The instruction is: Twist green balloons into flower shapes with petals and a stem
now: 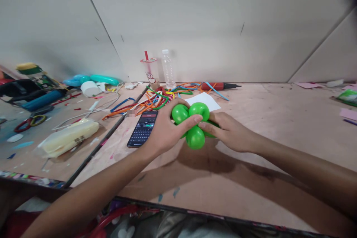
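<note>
Your left hand and right hand both grasp the green balloon above the table, between its near and far edges. A phone lies near your left hand, a red pump along the far edge.

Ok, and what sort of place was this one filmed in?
Probably a craft room or small workshop for balloon twisting: there's a twisted green balloon in hand, a pile of uninflated modelling balloons, and a red balloon pump near the wall panel.
</note>
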A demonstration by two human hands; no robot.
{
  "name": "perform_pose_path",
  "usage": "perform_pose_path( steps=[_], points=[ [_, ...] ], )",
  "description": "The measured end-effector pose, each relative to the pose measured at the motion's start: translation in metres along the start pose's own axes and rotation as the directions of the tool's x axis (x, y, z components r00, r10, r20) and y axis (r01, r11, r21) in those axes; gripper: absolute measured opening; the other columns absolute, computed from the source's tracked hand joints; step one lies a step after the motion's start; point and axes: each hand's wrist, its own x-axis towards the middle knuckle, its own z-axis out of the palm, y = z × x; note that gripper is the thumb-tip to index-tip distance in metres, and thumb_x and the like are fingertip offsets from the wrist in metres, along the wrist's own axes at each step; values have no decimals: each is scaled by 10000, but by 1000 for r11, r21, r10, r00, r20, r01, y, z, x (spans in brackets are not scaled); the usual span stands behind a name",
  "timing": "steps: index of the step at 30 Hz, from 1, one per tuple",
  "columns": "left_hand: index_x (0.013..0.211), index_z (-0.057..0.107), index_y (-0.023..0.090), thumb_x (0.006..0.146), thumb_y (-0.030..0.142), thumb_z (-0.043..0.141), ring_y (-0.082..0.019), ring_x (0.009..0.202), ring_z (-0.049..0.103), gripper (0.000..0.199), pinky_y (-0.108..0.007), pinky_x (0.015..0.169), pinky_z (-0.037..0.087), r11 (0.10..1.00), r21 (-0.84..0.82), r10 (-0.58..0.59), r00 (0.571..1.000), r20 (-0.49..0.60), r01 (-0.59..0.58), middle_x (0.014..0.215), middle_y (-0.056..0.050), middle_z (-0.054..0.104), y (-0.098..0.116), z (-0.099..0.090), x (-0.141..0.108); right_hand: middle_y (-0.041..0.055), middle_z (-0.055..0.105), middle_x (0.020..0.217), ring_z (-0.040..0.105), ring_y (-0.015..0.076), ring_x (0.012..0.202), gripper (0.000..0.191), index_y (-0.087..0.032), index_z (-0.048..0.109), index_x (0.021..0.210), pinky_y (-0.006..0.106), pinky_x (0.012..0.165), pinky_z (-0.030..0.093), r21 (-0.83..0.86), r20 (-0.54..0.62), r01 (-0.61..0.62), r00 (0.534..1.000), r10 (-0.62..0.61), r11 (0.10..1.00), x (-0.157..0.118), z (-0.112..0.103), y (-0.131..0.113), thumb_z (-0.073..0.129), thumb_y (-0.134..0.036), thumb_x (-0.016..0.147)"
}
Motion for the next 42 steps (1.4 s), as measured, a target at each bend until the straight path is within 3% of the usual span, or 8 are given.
perform_pose_path(
  steps=[7, 10, 18, 22, 27, 32, 37, 42],
  points=[
    [945, 694, 199, 671, 511, 823, -191, 774, 606, 435, -293, 691, 471, 960, -242, -80, 966, 244, 140, 849, -8, 667, -18, -4, 3, 60, 638, 1306, 562, 267, 1206, 352, -248, 593, 1300, 445, 1064, 398, 57, 99, -14, 995, 8, 998, -3, -14, -4, 490, -424, 1012],
    [976, 693, 202, 714, 461, 804, -188, 790, 618, 385, -300, 715, 500, 893, -405, -121, 972, 203, 196, 892, -19, 675, -21, 2, 0, 46, 548, 1434, 482, 254, 1324, 391, -278, 512, 1391, 439, 1125, 351, 88, 69, 48, 996, -54, 995, -2, -16, -4, 503, -352, 1007],
    [997, 645, 206, 746, 464, 784, -153, 796, 611, 386, -259, 704, 509, 727, -637, -306, 951, 36, 258, 938, -10, 652, -15, 19, -2, 136, 624, 1237, 603, 274, 1102, 312, -190, 466, 1277, 431, 917, 477, -173, -212, 79, 970, -115, 982, -5, 5, 5, 494, -344, 1007],
    [994, 617, 200, 810, 505, 713, -171, 833, 619, 369, -285, 745, 512, 780, -560, -379, 923, -66, 281, 946, -16, 656, -16, 22, -2, 145, 543, 1403, 558, 288, 1220, 534, -214, 393, 1411, 460, 999, 460, -76, -161, 60, 984, -71, 995, -8, 21, 6, 616, -330, 939],
    [1051, 655, 215, 884, 526, 648, -215, 1043, 626, 353, -333, 943, 483, 938, -307, -200, 974, -104, 160, 1093, -39, 689, -16, 21, -9, 79, 603, 1369, 537, 251, 1271, 399, -242, 530, 1325, 427, 1083, 411, 170, -156, 3, 987, 24, 985, -7, 31, 5, 528, -465, 994],
    [1291, 571, 239, 833, 470, 732, -257, 1199, 597, 538, -369, 1006, 475, 944, -314, -102, 995, 0, 97, 1314, -65, 640, -16, 14, -8, 61, 693, 950, 621, 216, 838, 435, -190, 624, 1007, 340, 758, 481, 65, -227, -59, 971, 72, 996, -6, 22, 7, 348, -523, 1043],
    [1225, 651, 218, 743, 408, 811, -317, 1280, 557, 542, -418, 1042, 460, 924, -359, -26, 957, 288, 133, 1409, -85, 593, -15, -5, 8, 35, 649, 823, 586, 190, 757, 458, -185, 595, 860, 310, 708, 443, 39, -105, -10, 994, 14, 999, -4, 11, 10, 349, -528, 1039],
    [1150, 676, 205, 808, 387, 754, -277, 1130, 626, 395, -377, 973, 482, 991, -80, 127, 928, 351, -105, 1207, -79, 691, -10, -13, 11, 33, 648, 831, 581, 187, 772, 461, -171, 630, 881, 300, 712, 431, 10, -23, 8, 1000, -8, 1000, 1, 9, 17, 375, -525, 1030]
  ],
)
